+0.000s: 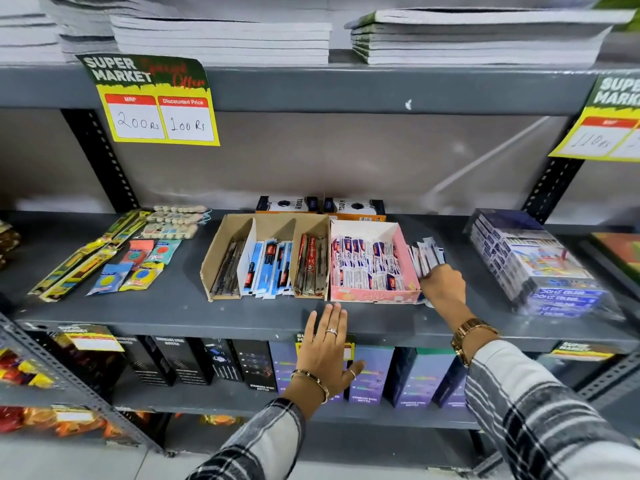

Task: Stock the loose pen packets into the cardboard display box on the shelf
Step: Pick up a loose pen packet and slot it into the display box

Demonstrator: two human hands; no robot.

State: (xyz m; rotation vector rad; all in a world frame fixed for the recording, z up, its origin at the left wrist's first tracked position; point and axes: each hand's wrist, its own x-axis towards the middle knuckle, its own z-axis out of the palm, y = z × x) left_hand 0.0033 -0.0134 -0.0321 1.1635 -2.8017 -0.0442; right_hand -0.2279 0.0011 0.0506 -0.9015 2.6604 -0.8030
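A brown cardboard display box [221,237] with three slots stands on the middle shelf; dark packets fill the left slot, blue ones the middle, red-black ones the right. Touching its right side is a pink box [375,296] packed with white-and-blue pen packets. To the right of the pink box, a bunch of loose pen packets [427,254] stands on the shelf, and my right hand [443,285] is closed around its lower end. My left hand [327,351] hovers flat and empty over the shelf's front edge, fingers apart, below the two boxes.
Wrapped colour-pencil packs [533,268] lie at the right of the shelf. Sharpener and eraser packets [138,265] and long yellow packets [79,265] lie at the left. Two black-and-orange boxes [320,206] stand behind the display box. Boxed bottles [367,375] line the shelf below.
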